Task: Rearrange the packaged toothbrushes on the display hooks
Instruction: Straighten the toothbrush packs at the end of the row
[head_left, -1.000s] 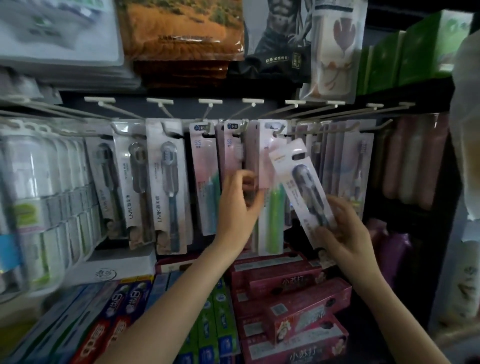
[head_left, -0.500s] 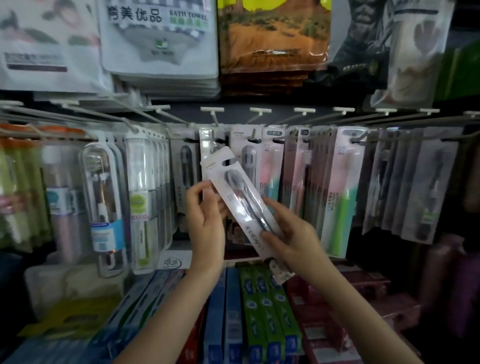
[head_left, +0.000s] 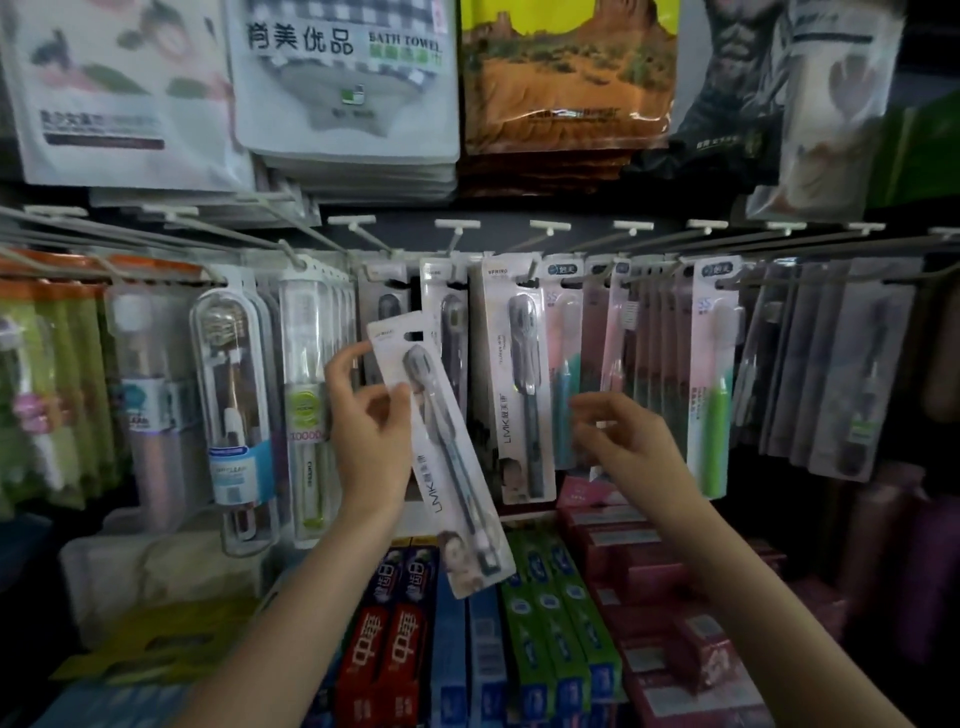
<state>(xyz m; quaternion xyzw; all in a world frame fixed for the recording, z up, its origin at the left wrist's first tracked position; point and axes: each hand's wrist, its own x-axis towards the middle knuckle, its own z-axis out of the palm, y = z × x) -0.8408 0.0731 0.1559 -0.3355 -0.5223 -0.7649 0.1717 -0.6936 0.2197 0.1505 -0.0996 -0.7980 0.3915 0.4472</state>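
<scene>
Your left hand (head_left: 371, 441) pinches the loose toothbrush pack (head_left: 441, 457) by its upper edge, thumb in front and fingers behind. The pack tilts, its long axis running from hang hole at upper left down to lower right, its bottom corner over the toothpaste boxes (head_left: 519, 623). Your right hand (head_left: 628, 447) is just beside it to the right, fingers loosely curled and holding nothing that I can make out, though it is blurred. The hang hole sits just below and left of the hook (head_left: 457, 244) carrying matching dark toothbrush packs (head_left: 452, 332); your left hand is nearer. Likely you must straighten the pack and lift it. The neighbouring hung pack (head_left: 519, 384) crowds the gap.
</scene>
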